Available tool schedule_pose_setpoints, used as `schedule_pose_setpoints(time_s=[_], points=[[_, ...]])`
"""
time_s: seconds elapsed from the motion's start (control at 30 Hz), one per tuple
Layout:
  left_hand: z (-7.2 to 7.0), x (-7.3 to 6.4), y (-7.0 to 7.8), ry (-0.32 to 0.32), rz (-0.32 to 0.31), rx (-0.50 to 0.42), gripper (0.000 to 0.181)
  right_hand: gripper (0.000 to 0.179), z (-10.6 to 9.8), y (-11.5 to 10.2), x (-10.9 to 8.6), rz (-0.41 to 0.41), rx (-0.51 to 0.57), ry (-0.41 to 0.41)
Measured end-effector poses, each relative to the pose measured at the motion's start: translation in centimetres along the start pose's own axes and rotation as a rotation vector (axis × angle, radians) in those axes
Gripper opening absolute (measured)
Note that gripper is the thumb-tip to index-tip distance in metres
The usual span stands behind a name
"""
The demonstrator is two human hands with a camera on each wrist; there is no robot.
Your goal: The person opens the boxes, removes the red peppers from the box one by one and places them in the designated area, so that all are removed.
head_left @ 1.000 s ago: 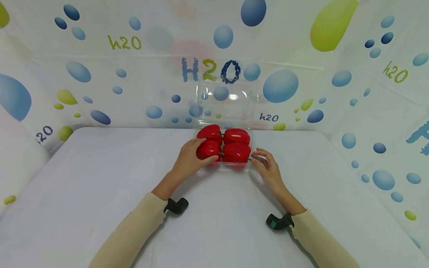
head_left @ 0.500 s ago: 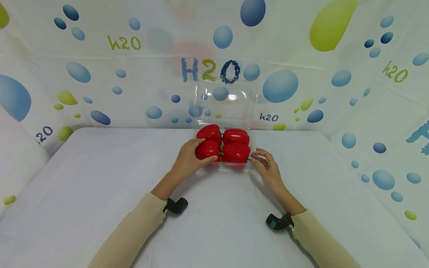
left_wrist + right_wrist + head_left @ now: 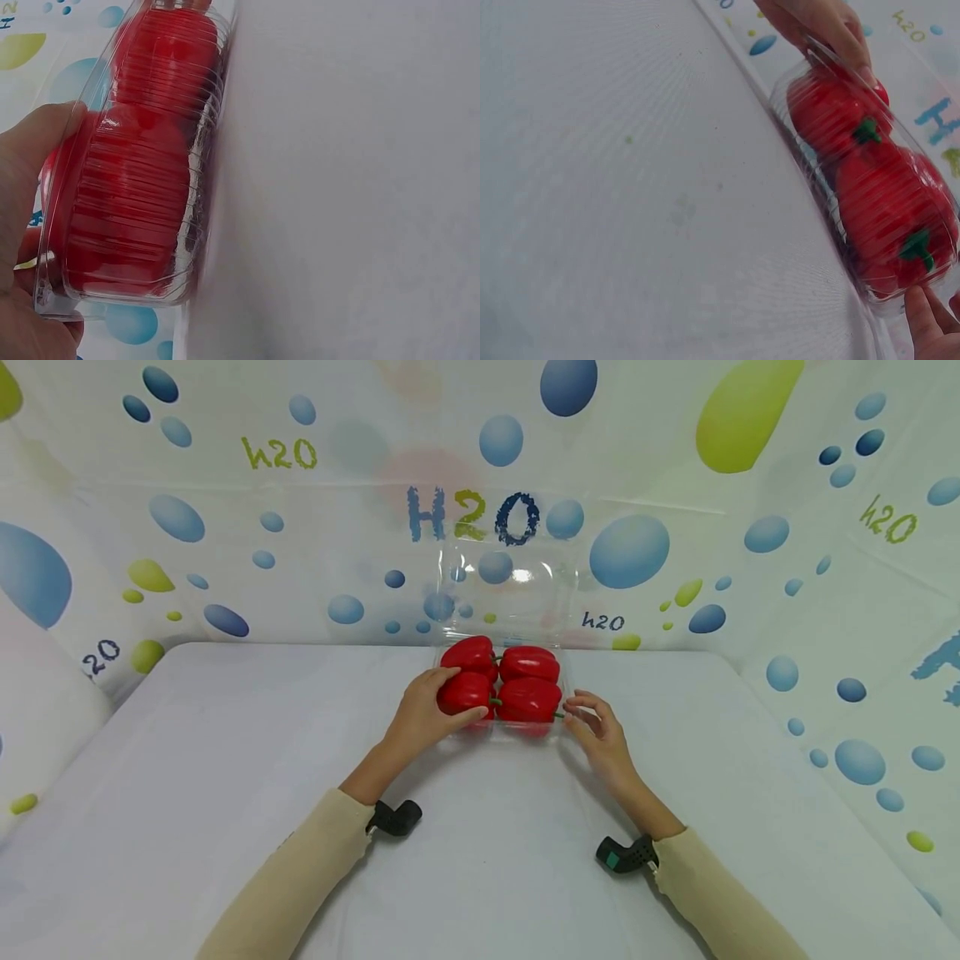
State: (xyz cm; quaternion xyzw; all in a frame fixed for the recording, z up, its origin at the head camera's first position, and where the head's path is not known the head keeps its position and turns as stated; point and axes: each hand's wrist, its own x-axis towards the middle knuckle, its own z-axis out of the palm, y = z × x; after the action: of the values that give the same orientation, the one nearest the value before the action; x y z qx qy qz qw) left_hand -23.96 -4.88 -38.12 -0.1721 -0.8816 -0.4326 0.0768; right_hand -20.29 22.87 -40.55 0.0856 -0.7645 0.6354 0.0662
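Observation:
A clear plastic clamshell container [image 3: 517,737] stands near the far table edge, its lid raised. Several red bell peppers lie in it in two rows. My left hand [image 3: 426,710] grips the front left bell pepper [image 3: 465,693], thumb in front and fingers at its left and back. In the left wrist view the thumb [image 3: 49,131] reaches over the rim. Next to the front right pepper [image 3: 528,700], my right hand [image 3: 603,739] has loosely bent fingers touching the container's right end. The right wrist view shows its fingertips [image 3: 922,304] against that end wall.
The transparent lid [image 3: 510,589] leans up before a white backdrop with blue and green drops. A white cloth [image 3: 480,868] covers the table. Each wrist carries a black camera mount, at the left [image 3: 397,818] and right [image 3: 626,854].

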Motion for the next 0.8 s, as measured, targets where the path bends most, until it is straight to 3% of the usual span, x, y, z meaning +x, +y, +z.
schedule_pose_setpoints(time_s=[0.8], points=[[0.08,-0.02,-0.42,0.046,0.043,-0.056,0.07,0.032,0.01,0.2,0.01,-0.011,0.011,0.005]])
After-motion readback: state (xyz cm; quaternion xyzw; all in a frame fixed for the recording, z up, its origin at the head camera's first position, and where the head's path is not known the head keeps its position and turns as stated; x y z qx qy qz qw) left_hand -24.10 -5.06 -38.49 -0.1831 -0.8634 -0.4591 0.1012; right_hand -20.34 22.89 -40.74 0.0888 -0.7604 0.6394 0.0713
